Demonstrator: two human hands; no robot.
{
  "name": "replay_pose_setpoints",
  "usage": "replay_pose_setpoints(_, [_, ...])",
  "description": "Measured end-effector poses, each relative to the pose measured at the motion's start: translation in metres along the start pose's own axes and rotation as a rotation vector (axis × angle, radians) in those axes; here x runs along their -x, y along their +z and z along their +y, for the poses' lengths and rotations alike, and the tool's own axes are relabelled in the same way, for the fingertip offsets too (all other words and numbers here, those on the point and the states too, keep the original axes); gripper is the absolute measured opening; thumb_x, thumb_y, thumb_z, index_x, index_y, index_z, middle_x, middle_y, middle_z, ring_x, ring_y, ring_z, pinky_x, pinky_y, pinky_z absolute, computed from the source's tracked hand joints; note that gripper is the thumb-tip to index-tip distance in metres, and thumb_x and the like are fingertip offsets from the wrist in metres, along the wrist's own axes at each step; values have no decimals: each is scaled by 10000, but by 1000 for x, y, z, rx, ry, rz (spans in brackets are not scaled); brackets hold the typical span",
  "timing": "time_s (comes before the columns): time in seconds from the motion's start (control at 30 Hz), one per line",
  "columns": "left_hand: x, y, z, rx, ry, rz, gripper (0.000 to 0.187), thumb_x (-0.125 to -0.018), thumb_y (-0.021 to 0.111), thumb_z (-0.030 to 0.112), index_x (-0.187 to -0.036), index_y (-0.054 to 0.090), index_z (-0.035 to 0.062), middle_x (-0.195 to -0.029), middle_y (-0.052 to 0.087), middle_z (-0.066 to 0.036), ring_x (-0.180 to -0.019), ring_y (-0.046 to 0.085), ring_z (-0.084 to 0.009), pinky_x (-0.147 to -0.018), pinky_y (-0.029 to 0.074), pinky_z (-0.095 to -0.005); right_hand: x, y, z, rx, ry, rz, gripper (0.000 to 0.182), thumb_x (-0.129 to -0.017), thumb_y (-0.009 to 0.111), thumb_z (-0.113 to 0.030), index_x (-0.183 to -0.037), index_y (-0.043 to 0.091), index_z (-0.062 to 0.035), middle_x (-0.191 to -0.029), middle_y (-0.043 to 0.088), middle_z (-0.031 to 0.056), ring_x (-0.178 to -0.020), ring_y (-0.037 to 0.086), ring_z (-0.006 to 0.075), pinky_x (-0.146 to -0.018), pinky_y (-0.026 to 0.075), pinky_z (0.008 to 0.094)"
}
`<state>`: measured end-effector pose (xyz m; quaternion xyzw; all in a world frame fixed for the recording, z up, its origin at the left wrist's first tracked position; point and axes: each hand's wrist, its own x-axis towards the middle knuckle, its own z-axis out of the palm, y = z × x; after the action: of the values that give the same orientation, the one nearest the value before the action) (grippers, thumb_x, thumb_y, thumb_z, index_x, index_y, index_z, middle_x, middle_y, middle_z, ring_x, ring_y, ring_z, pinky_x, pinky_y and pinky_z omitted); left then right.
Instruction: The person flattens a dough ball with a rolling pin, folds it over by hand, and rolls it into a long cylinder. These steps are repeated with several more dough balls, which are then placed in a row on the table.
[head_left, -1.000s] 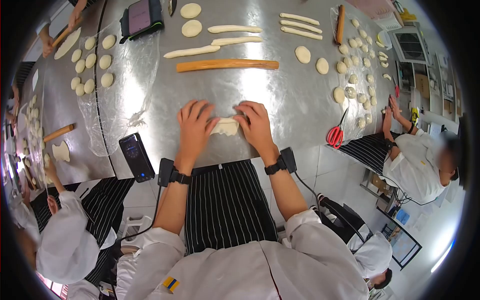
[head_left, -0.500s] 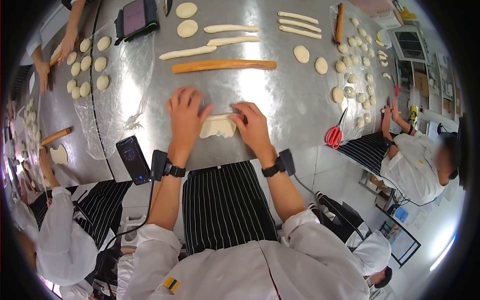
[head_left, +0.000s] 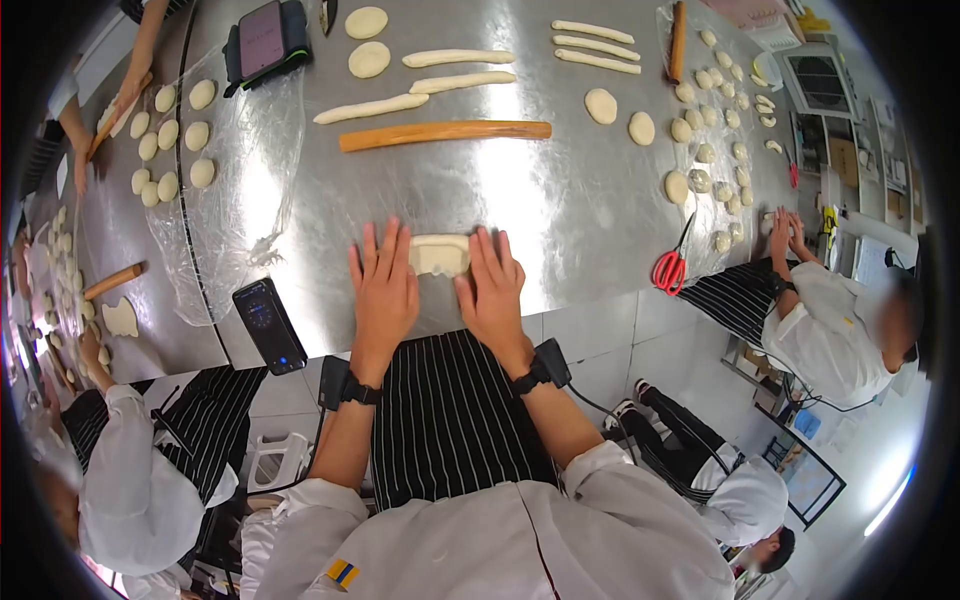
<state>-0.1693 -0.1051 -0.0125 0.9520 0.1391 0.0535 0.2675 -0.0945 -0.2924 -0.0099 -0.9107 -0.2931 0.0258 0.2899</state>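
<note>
A flat piece of dough (head_left: pixel 438 258) lies on the metal table in front of me, its far edge folded into a thick roll and its near edge ragged. At its left end rests my left hand (head_left: pixel 386 285), palm down with fingers stretched forward. My right hand (head_left: pixel 493 288) mirrors it at the right end, fingers extended, the fingertips by the rolled edge. Parts of both dough ends are hidden under the fingers. Beyond the dough, a wooden rolling pin (head_left: pixel 445 135) lies crosswise.
Dough ropes (head_left: pixel 458 58) and dough discs (head_left: pixel 369 59) lie farther back. A phone (head_left: pixel 268 325) sits at the near table edge on the left, red-handled scissors (head_left: pixel 670 270) on the right. Plastic sheets with dough balls (head_left: pixel 202 173) flank me, and co-workers (head_left: pixel 830 320) stand on both sides.
Both hands have drawn back slightly towards me. The curled fingers have straightened and now lie flat at the dough's ends. The dough's rolled edge looks thicker.
</note>
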Motion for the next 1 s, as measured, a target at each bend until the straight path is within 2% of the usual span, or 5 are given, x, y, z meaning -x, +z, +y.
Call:
replay_pose_setpoints(0.07, [12,0,7,-77,-40,-52,631,-1047,529,110,-1665,427,30,-1776,339,-160,-1648,217,-487,-1298,150,-691,20,1,-4,41,18,-170,709,-1086,594,-319,-1676,384,12,-1760,361,197,-1628,270,485,-1274,211,634])
replay_pose_setpoints(0.2, [28,3,16,-25,-61,-42,665,-1043,519,129,-1677,375,-9,-1791,296,-173,-1658,135,-522,-1303,86,-702,44,6,-21,39,23,-232,732,-1103,566,-357,-1699,336,2,-1790,282,208,-1621,209,556,-1275,147,698])
replay_pose_setpoints(0.47, [54,-3,19,162,-111,-148,716,-1014,528,157,-1690,355,-8,-1789,290,-207,-1640,100,-589,-1285,12,-732,34,4,-23,80,60,-297,737,-1106,564,-362,-1705,327,-2,-1798,263,202,-1640,162,542,-1269,117,728])
replay_pose_setpoints(0.8, [66,3,38,124,-230,-102,732,-978,555,180,-1676,411,16,-1800,288,-178,-1650,76,-577,-1268,-13,-757,43,14,-41,133,36,-337,726,-1103,561,-326,-1713,320,-16,-1808,241,197,-1650,151,528,-1272,90,736])
replay_pose_setpoints(1.0, [73,19,32,209,-216,90,746,-956,522,143,-1673,389,-16,-1785,302,-220,-1655,80,-564,-1273,-29,-746,27,16,-43,1,35,-218,724,-1098,561,-298,-1713,314,-7,-1803,259,196,-1644,181,525,-1286,94,708])
